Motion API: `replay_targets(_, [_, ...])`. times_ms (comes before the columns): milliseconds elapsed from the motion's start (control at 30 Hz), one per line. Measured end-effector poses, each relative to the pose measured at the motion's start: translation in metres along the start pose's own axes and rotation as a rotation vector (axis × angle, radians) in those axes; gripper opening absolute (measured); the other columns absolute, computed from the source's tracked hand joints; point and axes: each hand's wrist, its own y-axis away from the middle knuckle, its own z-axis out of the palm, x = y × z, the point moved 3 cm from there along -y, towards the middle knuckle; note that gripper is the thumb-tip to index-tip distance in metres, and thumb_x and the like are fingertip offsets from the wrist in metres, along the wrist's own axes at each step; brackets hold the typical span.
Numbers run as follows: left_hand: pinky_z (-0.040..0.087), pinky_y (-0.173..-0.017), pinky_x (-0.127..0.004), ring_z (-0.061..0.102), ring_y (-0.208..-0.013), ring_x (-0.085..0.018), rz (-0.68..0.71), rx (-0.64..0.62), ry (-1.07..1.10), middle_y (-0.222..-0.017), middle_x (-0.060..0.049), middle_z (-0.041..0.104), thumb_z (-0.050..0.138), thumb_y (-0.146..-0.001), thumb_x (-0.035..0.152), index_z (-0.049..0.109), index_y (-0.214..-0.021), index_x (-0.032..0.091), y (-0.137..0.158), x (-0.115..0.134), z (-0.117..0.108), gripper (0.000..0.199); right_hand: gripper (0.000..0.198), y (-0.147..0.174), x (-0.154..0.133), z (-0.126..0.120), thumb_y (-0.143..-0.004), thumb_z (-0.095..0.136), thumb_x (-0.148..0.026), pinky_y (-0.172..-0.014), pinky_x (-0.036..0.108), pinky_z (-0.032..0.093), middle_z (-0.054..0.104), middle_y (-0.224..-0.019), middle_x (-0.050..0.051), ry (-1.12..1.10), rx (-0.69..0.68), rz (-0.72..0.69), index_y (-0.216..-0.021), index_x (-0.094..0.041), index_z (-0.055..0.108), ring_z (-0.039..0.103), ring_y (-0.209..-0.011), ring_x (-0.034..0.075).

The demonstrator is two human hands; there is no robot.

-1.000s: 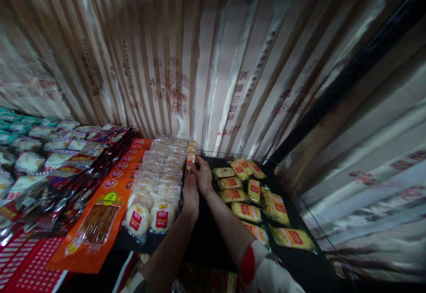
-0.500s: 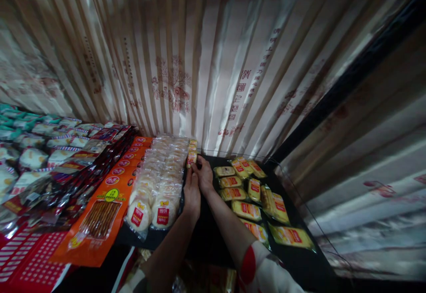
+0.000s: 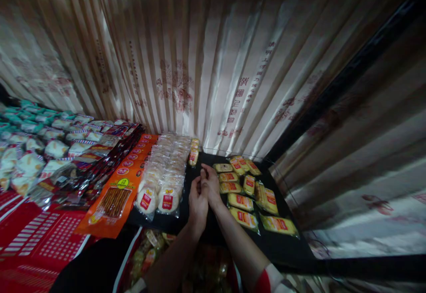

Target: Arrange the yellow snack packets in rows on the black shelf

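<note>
My left hand [image 3: 198, 202] and my right hand [image 3: 212, 187] meet over the black tabletop [image 3: 208, 231], their fingers touching or overlapping. The fingers look loosely bent, partly stretched forward, and I make out nothing held in them. Just ahead and left of my fingertips, a short column of small yellow wrapped cakes [image 3: 193, 156] runs back towards the curtain. Beside my right hand, several more yellow wrapped cakes [image 3: 240, 202] lie scattered. To the left, rows of round white rice crackers [image 3: 167, 200] in clear wrappers stand overlapped.
Orange snack packets [image 3: 115, 202] overlap left of the crackers, with dark red packets [image 3: 96, 155] and white-and-teal packets [image 3: 56, 148] beyond. A red basket [image 3: 49, 235] stands at lower left. Below my forearms is a bin of packaged snacks [image 3: 149, 253]. A pleated curtain [image 3: 213, 62] hangs behind.
Both hands have drawn back from the front of the yellow cake column, towards me and slightly right. The front cake now stands uncovered in the column. The view has shifted slightly.
</note>
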Motion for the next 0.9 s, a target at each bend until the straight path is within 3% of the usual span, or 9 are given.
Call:
replay_targets(200, [0.047,-0.072,-0.027,0.058,-0.077,-0.016,-0.012,-0.108,-0.083,-0.089,-0.006,0.062,0.049,-0.079,0.031,0.052,-0.11,0.017,0.069,0.005,-0.029,0.035,0.033,0.071,-0.021,-0.029,-0.082,0.042,-0.031,-0.076,0.032,0.05,0.062,-0.1,0.009,-0.139,-0.051,0.109,-0.105,-0.018,0.061,0.061,-0.087,0.018])
replay_targets(333, [0.046,-0.079,-0.028,0.059,-0.088,-0.018,-0.028,-0.235,-0.071,-0.099,-0.006,0.063,0.05,-0.079,0.032,0.052,-0.111,0.021,0.121,0.003,-0.066,0.034,0.031,0.132,-0.035,-0.042,-0.086,0.036,-0.03,-0.073,0.03,0.051,0.064,-0.097,0.007,-0.195,-0.153,0.069,-0.103,-0.019,0.06,0.062,-0.079,0.015])
replay_targets(433, [0.043,-0.087,-0.03,0.057,-0.099,-0.02,-0.092,-0.265,-0.129,-0.109,-0.007,0.062,0.05,-0.079,0.032,0.057,-0.105,0.022,0.144,-0.014,-0.104,0.028,0.029,0.176,-0.036,-0.038,-0.086,0.037,-0.029,-0.075,0.031,0.051,0.067,-0.092,0.005,-0.139,-0.283,0.054,-0.098,-0.022,0.063,0.063,-0.078,0.016])
replay_targets(500, [0.041,-0.091,-0.032,0.056,-0.102,-0.021,-0.139,-0.207,-0.2,-0.108,-0.008,0.063,0.051,-0.077,0.029,0.06,-0.102,0.021,0.148,-0.03,-0.133,0.028,0.027,0.201,-0.032,-0.028,-0.084,0.04,-0.025,-0.079,0.032,0.05,0.069,-0.092,0.005,-0.054,-0.391,0.06,-0.094,-0.023,0.065,0.064,-0.083,0.018])
replay_targets(600, [0.041,-0.091,-0.036,0.057,-0.098,-0.024,-0.21,0.025,-0.378,-0.099,-0.009,0.064,0.052,-0.073,0.027,0.062,-0.091,0.019,0.141,-0.054,-0.177,0.022,0.029,0.23,-0.027,-0.006,-0.08,0.043,-0.018,-0.085,0.034,0.048,0.069,-0.096,0.006,0.018,-0.587,0.019,-0.096,-0.022,0.067,0.063,-0.09,0.02])
replay_targets(700, [0.039,-0.094,-0.034,0.055,-0.103,-0.024,-0.24,0.138,-0.577,-0.103,-0.009,0.062,0.053,-0.073,0.024,0.062,-0.093,0.018,0.13,-0.067,-0.204,0.023,0.035,0.247,-0.024,0.015,-0.081,0.041,-0.015,-0.09,0.035,0.045,0.068,-0.104,0.008,0.077,-0.736,0.041,-0.106,-0.02,0.065,0.062,-0.097,0.021])
replay_targets(800, [0.037,-0.096,-0.033,0.052,-0.11,-0.023,-0.302,0.137,-0.833,-0.111,-0.012,0.058,0.051,-0.077,0.021,0.059,-0.104,0.015,0.124,-0.071,-0.213,0.029,0.039,0.254,-0.024,0.031,-0.081,0.04,-0.014,-0.093,0.034,0.042,0.065,-0.112,0.007,0.158,-0.836,0.103,-0.114,-0.021,0.061,0.06,-0.103,0.02])
replay_targets(900, [0.038,-0.094,-0.034,0.052,-0.111,-0.024,-0.391,0.055,-1.026,-0.116,-0.014,0.056,0.048,-0.08,0.021,0.055,-0.112,0.013,0.123,-0.074,-0.212,0.034,0.042,0.255,-0.024,0.039,-0.082,0.04,-0.016,-0.096,0.032,0.039,0.061,-0.12,0.007,0.25,-0.902,0.162,-0.121,-0.021,0.055,0.056,-0.11,0.019])
